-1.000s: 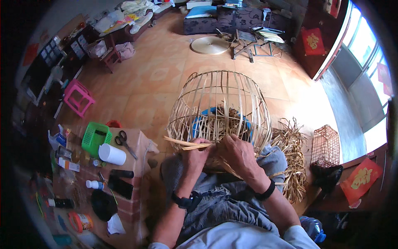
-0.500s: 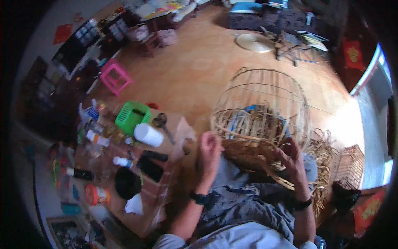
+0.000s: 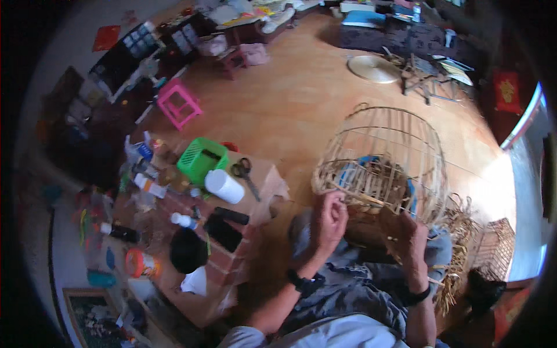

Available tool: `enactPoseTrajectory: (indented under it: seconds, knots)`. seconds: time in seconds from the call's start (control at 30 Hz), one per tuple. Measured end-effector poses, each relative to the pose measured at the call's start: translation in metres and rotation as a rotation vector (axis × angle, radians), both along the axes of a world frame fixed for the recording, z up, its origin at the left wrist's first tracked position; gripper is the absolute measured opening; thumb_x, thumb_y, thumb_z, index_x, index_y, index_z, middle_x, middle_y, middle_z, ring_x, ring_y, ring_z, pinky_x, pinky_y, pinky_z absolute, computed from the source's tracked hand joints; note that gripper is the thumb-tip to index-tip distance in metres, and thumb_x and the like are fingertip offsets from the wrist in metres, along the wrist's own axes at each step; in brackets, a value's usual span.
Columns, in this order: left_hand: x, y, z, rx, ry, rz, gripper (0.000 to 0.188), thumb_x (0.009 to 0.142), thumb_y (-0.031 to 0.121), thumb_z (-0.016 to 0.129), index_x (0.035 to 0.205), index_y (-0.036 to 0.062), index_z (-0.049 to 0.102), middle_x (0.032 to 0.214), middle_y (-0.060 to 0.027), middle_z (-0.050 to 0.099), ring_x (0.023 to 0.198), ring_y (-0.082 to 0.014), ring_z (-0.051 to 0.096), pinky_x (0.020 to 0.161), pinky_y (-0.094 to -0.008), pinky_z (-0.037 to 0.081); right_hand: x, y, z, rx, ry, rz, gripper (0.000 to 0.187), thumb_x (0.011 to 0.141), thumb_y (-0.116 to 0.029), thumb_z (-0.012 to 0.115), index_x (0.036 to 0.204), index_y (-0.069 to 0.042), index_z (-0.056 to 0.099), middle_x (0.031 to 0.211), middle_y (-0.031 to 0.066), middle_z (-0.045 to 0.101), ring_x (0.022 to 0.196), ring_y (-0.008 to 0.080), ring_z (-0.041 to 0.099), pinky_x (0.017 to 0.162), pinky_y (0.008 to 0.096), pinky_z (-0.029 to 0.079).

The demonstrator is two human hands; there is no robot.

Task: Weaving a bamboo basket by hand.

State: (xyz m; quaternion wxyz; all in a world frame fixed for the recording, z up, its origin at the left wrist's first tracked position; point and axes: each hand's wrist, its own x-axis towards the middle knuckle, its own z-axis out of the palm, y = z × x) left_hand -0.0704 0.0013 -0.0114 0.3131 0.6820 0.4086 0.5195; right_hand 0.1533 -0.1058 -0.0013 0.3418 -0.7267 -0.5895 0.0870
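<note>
An open-work basket (image 3: 386, 124) of thin canes lies on its side before my knees, its near edge toward me. My left hand (image 3: 329, 219) is closed in a pinch at the near left of that edge, where a pale strip (image 3: 365, 199) runs off to the right. At the other side my right hand (image 3: 413, 235) is closed, back of the hand up, around a dry brown strip (image 3: 390, 225) that hangs beside its fingers. Its fingertips are partly hidden. Dry strips and something blue (image 3: 366, 159) show through the canes.
To my left stands a table (image 3: 261, 185) with a green basket (image 3: 200, 158), a white roll (image 3: 224, 186), scissors (image 3: 243, 173), a phone (image 3: 223, 233) and bottles. A heap of dry strips (image 3: 455, 243) and a wicker basket (image 3: 493, 249) are at right. Farther off is a pink stool (image 3: 178, 103).
My left hand has gone from loosely curled beside the basket to a pinch at its edge. My right fingers have closed and turned downward. The whole view has shifted slightly.
</note>
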Motion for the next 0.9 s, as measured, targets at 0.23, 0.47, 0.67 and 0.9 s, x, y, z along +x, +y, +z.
enactPoseTrajectory:
  seconds: [0.23, 0.47, 0.67, 0.9]
  knots:
    - [-0.017, 0.001, 0.009, 0.007, 0.025, 0.063, 0.026, 0.094, -0.005, 0.063, 0.118, 0.0026, 0.066, 0.119, -0.0123, 0.063, 0.093, -0.0193, 0.063, 0.075, -0.0304, 0.054, -0.001, -0.005, -0.017, 0.068, 0.043, -0.112, 0.026, 0.089, -0.025, 0.084, 0.092, -0.009, 0.064, 0.077, 0.0171, 0.067, 0.075, 0.0426, 0.070, 0.063, 0.0472, 0.054]
    - [-0.013, 0.007, 0.005, 0.055, 0.043, 0.041, 0.030, 0.090, -0.009, 0.062, 0.117, 0.0028, 0.065, 0.119, -0.0119, 0.062, 0.092, -0.0206, 0.063, 0.077, -0.0310, 0.054, 0.007, -0.029, -0.015, 0.050, 0.118, -0.200, 0.021, 0.103, -0.022, 0.073, 0.092, -0.005, 0.067, 0.074, 0.0167, 0.067, 0.067, 0.0306, 0.070, 0.059, 0.0414, 0.051]
    - [-0.013, 0.010, -0.001, 0.082, 0.101, -0.012, 0.026, 0.091, -0.007, 0.061, 0.115, 0.0030, 0.067, 0.114, -0.0135, 0.068, 0.097, -0.0278, 0.067, 0.084, -0.0365, 0.056, 0.006, -0.033, -0.007, 0.158, 0.961, -0.298, 0.033, 0.113, -0.031, 0.063, 0.095, -0.004, 0.069, 0.081, 0.0049, 0.071, 0.066, 0.0109, 0.061, 0.059, 0.0304, 0.048]
    - [0.006, 0.008, 0.004, 0.191, 0.182, -0.240, 0.028, 0.091, -0.008, 0.061, 0.115, 0.0037, 0.070, 0.112, -0.0140, 0.073, 0.107, -0.0353, 0.071, 0.094, -0.0454, 0.056, 0.035, -0.054, -0.043, 0.325, 1.730, -0.292, 0.032, 0.113, -0.034, 0.061, 0.099, -0.007, 0.071, 0.080, -0.0001, 0.069, 0.058, 0.0089, 0.050, 0.054, 0.0264, 0.040]
